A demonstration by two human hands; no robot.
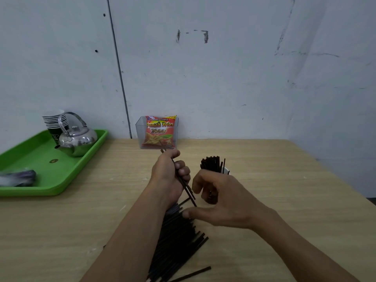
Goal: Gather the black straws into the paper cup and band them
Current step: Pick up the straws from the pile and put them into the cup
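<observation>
A few straws [184, 185] slant through the left hand [168, 176], whose fingers are curled round them, tips poking out past the knuckles toward the wall. More stand bunched in the cup [228, 172], which is almost wholly hidden behind the right hand [221, 200]; only a sliver of white rim shows. The pile [179, 241] lies on the table [284, 190] under both forearms, its near end cut off by the picture's bottom edge and its left side covered by the left arm. One stray straw [191, 274] lies apart at the near edge. The table is pale wood, set against a scuffed grey-white wall [223, 68]. At the back stands a clear box [140, 131] with a snack packet [159, 131]; to the left, a green tray [30, 155] carries a kettle [78, 139], stacked cups [55, 121] and a blurred object I cannot make out. The right hand is loosely curled, thumb and forefinger apart, holding nothing, either side of the gripped straws' lower ends, thumb over the pile's top.
</observation>
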